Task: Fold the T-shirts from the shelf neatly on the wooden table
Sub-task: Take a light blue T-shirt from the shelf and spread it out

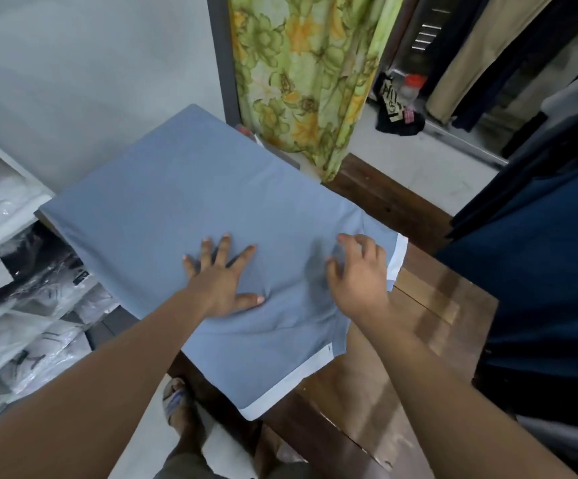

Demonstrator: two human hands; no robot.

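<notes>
A: T-shirt (184,202) where?
B: Flat on wooden table (419,323). Left hand (222,278) splayed, pressing, likely anchoring the fabric. Right hand (360,274) half-curled by the sleeve, gripping nothing visible.

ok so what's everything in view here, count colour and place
wooden table: one, dark brown, centre right
T-shirt: one, blue-grey, white trim, spread on the table
packed garments: several, white and black, shelf at left
curtain: one, green-yellow floral, behind the table
hanging clothes: several, navy and beige, right
bag: one, black, floor beyond curtain
foot: one, sandalled, floor by the table
left hand: one, flat on the shirt
right hand: one, fingers bent, on the shirt's right edge
</notes>
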